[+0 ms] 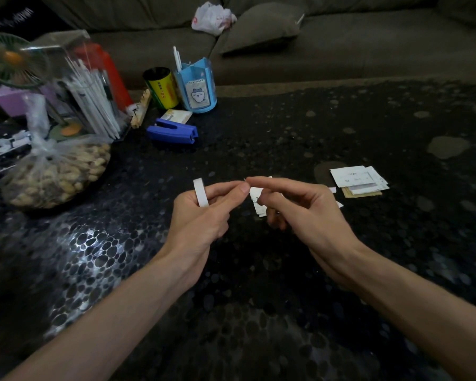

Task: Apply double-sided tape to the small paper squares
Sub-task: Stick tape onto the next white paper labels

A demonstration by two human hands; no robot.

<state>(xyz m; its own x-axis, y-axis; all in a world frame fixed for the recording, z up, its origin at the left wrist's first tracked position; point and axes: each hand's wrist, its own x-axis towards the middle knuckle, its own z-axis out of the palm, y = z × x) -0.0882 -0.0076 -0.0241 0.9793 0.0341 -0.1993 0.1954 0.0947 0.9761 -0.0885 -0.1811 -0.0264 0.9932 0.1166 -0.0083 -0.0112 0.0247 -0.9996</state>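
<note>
My left hand [204, 213] grips a white roll of double-sided tape [199, 192], with the roll standing up between its fingers. Its thumb and forefinger reach right and meet the fingertips of my right hand [294, 207] at about the table's middle. My right hand pinches there, apparently at the tape's end, which is too small to make out. Small white paper squares [259, 206] lie on the dark table just behind and under my right fingers, partly hidden by them. A further pile of paper pieces [357, 180] lies to the right.
A blue stapler [173, 132], a blue pen holder [195, 86] and a yellow can [161, 88] stand at the back. A bag of peanuts [58, 171], a clear box of white sticks [91, 100] and a small fan [11, 59] crowd the left. A sofa [341, 50] runs behind the pebble-patterned table [259, 270].
</note>
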